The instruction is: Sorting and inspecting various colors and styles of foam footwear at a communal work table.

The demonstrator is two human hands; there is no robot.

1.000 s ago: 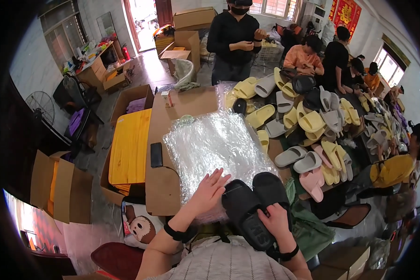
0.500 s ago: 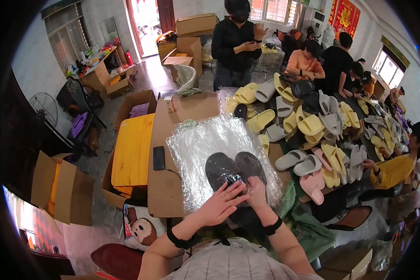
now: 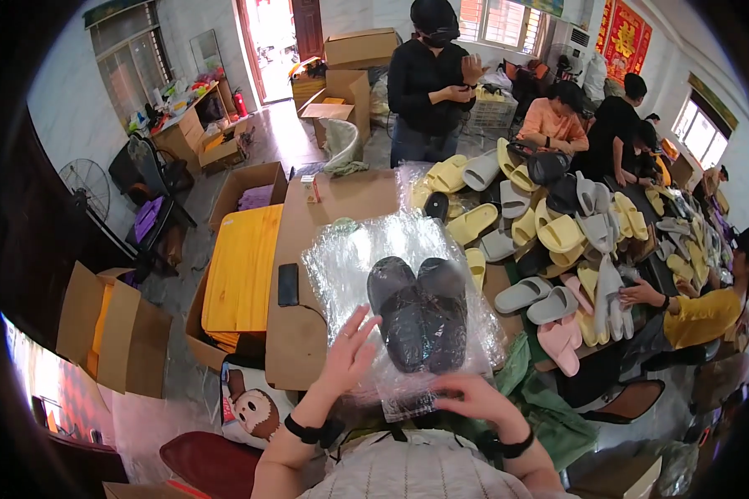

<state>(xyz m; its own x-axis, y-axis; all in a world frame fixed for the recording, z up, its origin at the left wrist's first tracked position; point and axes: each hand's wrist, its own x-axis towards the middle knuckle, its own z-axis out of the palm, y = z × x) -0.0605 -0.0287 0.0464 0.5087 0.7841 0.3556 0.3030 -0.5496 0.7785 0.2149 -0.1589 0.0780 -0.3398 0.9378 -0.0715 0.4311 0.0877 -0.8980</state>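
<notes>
A pair of black slippers (image 3: pixel 419 309) lies inside a clear plastic bag (image 3: pixel 349 266) on top of a stack of clear bags on the brown table (image 3: pixel 295 333). My left hand (image 3: pixel 349 353) is spread open against the bag's left side, fingers pointing up. My right hand (image 3: pixel 466 397) rests at the bag's near edge, below the slippers, its fingers curled on the plastic. Both wrists wear black bands.
A black phone (image 3: pixel 288 284) lies on the table left of the bags. A heap of yellow, grey and pink slippers (image 3: pixel 558 241) fills the right side. Several people sit or stand around it. Cardboard boxes (image 3: pixel 241 266) and a yellow board stand on the left.
The black slippers were first held in my right hand at the table's near edge; now they lie inside the clear bag on the stack, with both hands at the bag.
</notes>
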